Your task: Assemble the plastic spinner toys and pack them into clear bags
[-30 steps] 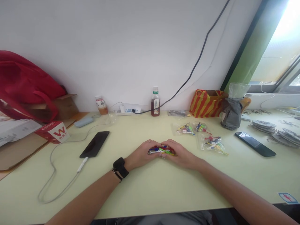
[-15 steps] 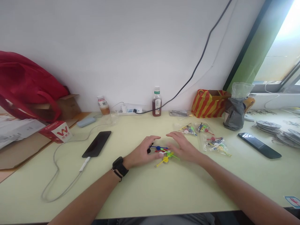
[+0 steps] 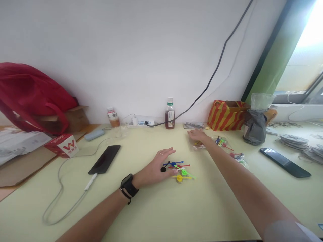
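Observation:
My left hand [image 3: 156,167] rests low over the table with its thumb and fingers apart, holding nothing. Beside and partly under it lies a small group of plastic spinner arrows: a black one [image 3: 163,169], a blue one [image 3: 173,164], a red one [image 3: 186,166], a bright green one [image 3: 184,172] and a yellow one [image 3: 179,178]. A white one is partly hidden by my thumb. My right hand [image 3: 198,135] reaches far forward above a clear bag of arrows [image 3: 199,146], close to a flat packet [image 3: 193,125]. Its fingers are small and blurred, so their grip is unclear.
Two more bags of coloured arrows [image 3: 222,142] [image 3: 239,158] lie near my right forearm. A dark bottle [image 3: 170,114] and a power strip [image 3: 141,121] stand by the wall. Phones [image 3: 105,159] [image 3: 285,162] lie at both sides; a striped bag [image 3: 227,116] is at the back right.
My right hand has left the arrows and moved forward to the bags at the back. My left hand stays beside the arrows, which now show more fully. The view has shifted slightly.

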`<state>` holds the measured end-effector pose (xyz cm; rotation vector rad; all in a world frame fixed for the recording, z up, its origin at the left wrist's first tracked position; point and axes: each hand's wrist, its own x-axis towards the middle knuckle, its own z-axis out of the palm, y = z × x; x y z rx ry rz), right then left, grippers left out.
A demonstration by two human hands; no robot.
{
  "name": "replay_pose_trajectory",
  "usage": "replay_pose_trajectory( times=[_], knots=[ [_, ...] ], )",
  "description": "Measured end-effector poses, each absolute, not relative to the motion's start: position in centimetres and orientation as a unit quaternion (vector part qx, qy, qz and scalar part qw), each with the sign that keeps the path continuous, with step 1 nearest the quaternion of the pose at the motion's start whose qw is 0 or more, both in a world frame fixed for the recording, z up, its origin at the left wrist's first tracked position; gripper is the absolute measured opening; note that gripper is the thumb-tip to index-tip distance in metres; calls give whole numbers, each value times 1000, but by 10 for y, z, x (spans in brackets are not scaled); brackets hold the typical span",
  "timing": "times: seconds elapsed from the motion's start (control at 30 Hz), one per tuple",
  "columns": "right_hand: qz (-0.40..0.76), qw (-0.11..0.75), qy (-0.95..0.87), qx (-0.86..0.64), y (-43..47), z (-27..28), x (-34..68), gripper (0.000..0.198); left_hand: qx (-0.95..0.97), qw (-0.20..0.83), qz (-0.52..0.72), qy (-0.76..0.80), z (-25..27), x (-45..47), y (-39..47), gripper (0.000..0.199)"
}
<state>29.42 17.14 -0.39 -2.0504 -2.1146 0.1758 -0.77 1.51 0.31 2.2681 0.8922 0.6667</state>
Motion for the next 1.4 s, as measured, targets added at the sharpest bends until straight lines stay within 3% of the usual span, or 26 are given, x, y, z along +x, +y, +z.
replay_pose_trajectory(
  times=[0.13, 0.27, 0.4, 0.5, 0.63, 0.8, 0.93, 1.07, 1.2, 1.3, 1.4],
  knots=[
    [58, 138, -695, -703, 172, 0, 301, 35, 868, 231, 247, 363, 15, -6, 34, 67],
    [34, 235, -692, -682, 167, 32, 311, 24, 886, 134, 278, 346, 52, -1, 71, 62],
    [33, 332, -708, -623, 142, 79, 313, 30, 859, 143, 361, 333, 94, 7, 100, 57],
    [180, 435, -750, -465, 109, 109, 302, 36, 836, 169, 406, 328, 111, 11, 104, 58],
    [330, 377, -798, -334, 75, 128, 275, 40, 848, 218, 374, 305, 114, 12, 100, 50],
    [352, 375, -793, -325, 75, 120, 250, 44, 857, 330, 278, 282, 108, 11, 105, 40],
    [359, 365, -781, -357, 86, 112, 256, 43, 831, 338, 327, 298, 106, 1, 118, 39],
    [324, 392, -776, -372, 88, 115, 269, 34, 834, 355, 293, 303, 106, -11, 124, 35],
    [331, 365, -797, -351, 85, 116, 263, 36, 838, 345, 295, 302, 107, -8, 120, 37],
    [326, 380, -783, -370, 85, 109, 250, 51, 820, 336, 347, 307, 105, -2, 120, 38],
    [377, 391, -746, -386, 89, 96, 240, 82, 763, 328, 464, 309, 101, -1, 128, 38]
  ],
)
